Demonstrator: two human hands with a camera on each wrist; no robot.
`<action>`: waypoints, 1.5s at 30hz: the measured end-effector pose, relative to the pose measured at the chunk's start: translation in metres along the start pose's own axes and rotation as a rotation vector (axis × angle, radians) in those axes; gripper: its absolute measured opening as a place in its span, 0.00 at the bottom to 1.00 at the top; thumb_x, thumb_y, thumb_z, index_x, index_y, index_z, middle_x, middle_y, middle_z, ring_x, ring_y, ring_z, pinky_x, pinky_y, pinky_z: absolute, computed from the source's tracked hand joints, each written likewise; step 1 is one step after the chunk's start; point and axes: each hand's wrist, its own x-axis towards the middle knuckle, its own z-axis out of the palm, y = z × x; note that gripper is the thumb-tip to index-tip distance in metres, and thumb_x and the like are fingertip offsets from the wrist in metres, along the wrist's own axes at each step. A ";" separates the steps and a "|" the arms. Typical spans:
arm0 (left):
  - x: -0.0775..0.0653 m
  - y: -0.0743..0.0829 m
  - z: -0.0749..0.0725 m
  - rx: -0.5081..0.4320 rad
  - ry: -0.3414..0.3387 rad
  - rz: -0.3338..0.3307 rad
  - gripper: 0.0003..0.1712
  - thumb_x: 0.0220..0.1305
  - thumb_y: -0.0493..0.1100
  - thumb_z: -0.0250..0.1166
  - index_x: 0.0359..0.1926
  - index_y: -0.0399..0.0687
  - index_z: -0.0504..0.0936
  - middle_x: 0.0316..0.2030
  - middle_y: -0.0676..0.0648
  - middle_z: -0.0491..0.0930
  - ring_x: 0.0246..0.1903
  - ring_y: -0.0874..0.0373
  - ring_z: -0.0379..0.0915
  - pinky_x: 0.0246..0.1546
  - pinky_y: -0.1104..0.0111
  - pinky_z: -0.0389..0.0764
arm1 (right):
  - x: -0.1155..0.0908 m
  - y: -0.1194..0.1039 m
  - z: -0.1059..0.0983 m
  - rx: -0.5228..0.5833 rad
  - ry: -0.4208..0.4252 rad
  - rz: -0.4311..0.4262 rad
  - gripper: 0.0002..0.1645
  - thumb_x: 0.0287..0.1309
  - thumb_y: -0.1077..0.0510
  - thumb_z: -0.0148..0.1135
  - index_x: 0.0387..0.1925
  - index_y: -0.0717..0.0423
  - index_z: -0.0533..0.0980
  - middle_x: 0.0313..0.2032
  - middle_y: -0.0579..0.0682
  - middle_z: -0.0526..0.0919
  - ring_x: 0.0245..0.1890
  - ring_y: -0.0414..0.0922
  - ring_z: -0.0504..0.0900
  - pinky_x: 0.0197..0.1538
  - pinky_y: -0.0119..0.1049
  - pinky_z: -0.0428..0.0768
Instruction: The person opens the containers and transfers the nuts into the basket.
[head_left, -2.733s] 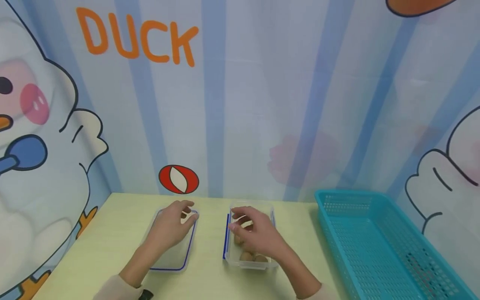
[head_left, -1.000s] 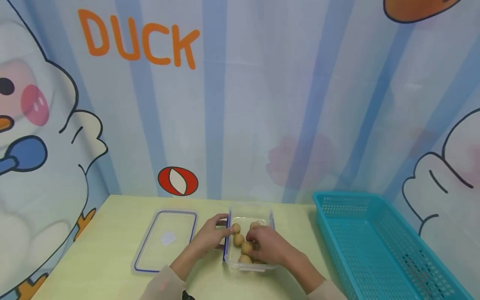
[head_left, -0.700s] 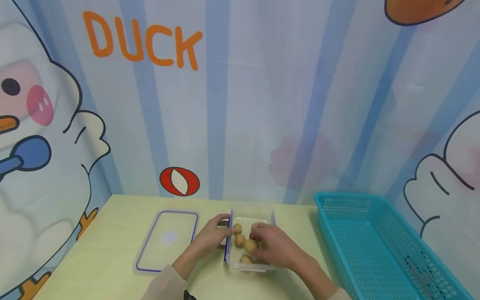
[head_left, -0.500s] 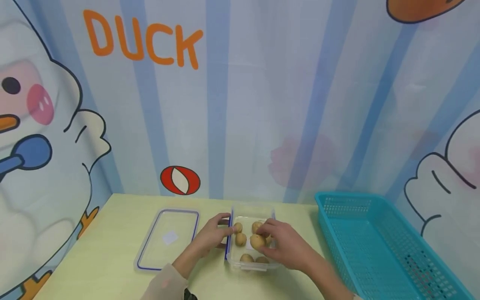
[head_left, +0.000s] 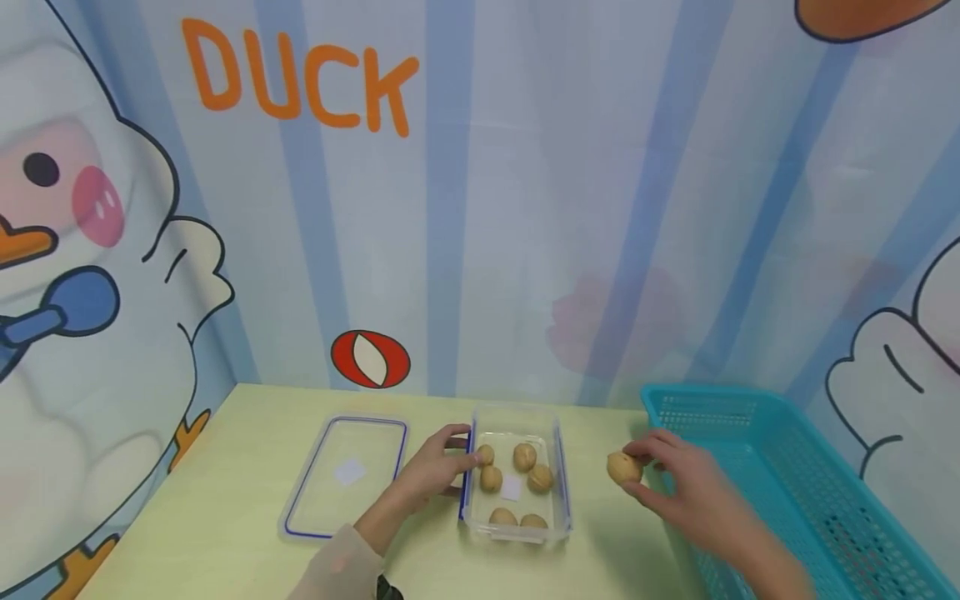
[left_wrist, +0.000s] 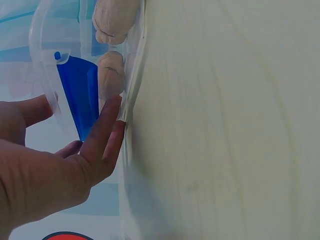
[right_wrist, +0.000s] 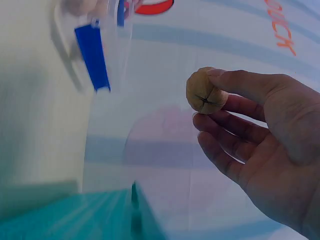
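A clear plastic food container (head_left: 517,532) with blue side clips stands mid-table, holding several walnuts (head_left: 525,457). My left hand (head_left: 431,468) grips its left wall, thumb at the rim and fingers along the outside. In the left wrist view, that wall and a blue clip (left_wrist: 82,95) lie between thumb and fingers. Right of the container, my right hand (head_left: 686,483) pinches one walnut (head_left: 624,468) between thumb and fingertips, above the table near the basket's left edge. The right wrist view shows this walnut (right_wrist: 205,92) with a star-like mark on its end.
At the right stands a long turquoise perforated basket (head_left: 757,396), partly behind my right hand and forearm. The container's blue-edged lid (head_left: 375,492) lies flat at the left. A curtain with duck cartoons (head_left: 510,208) hangs behind the table (head_left: 255,450).
My left hand has moved from above the lid to the container. My right hand has picked a walnut out of the container and carried it right, towards the basket.
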 end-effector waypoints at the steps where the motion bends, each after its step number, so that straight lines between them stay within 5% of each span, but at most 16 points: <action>1: 0.000 0.000 0.000 -0.001 -0.001 0.004 0.36 0.76 0.38 0.65 0.78 0.34 0.62 0.71 0.26 0.64 0.62 0.30 0.75 0.47 0.46 0.88 | -0.004 0.005 -0.005 -0.003 -0.003 0.033 0.20 0.56 0.61 0.81 0.50 0.48 0.84 0.46 0.38 0.83 0.42 0.38 0.84 0.43 0.36 0.86; 13: 0.001 -0.003 0.001 -0.004 0.007 -0.014 0.36 0.76 0.41 0.66 0.77 0.35 0.63 0.72 0.28 0.64 0.60 0.34 0.77 0.46 0.48 0.89 | -0.042 0.054 -0.029 -0.098 -0.050 0.282 0.21 0.59 0.54 0.80 0.53 0.50 0.84 0.45 0.42 0.84 0.42 0.45 0.85 0.41 0.39 0.86; 27: 0.000 -0.004 0.000 -0.003 0.000 -0.012 0.36 0.76 0.42 0.66 0.77 0.35 0.64 0.73 0.28 0.64 0.61 0.33 0.76 0.46 0.48 0.89 | -0.050 0.085 -0.030 -0.039 -0.269 0.493 0.26 0.66 0.49 0.74 0.55 0.64 0.80 0.46 0.53 0.83 0.41 0.47 0.84 0.43 0.45 0.87; 35: 0.000 -0.002 -0.001 0.007 -0.003 -0.003 0.37 0.76 0.43 0.67 0.77 0.34 0.64 0.73 0.28 0.64 0.63 0.32 0.75 0.47 0.48 0.89 | -0.046 0.083 -0.021 -0.057 -0.215 0.529 0.26 0.64 0.52 0.75 0.52 0.68 0.79 0.42 0.54 0.83 0.39 0.49 0.85 0.41 0.46 0.88; 45: -0.002 -0.002 -0.003 -0.002 -0.010 -0.006 0.37 0.76 0.42 0.67 0.77 0.33 0.63 0.73 0.28 0.64 0.63 0.32 0.75 0.46 0.48 0.89 | -0.035 0.081 -0.009 -0.023 -0.198 0.536 0.30 0.68 0.41 0.71 0.53 0.65 0.81 0.43 0.53 0.85 0.41 0.49 0.85 0.43 0.45 0.88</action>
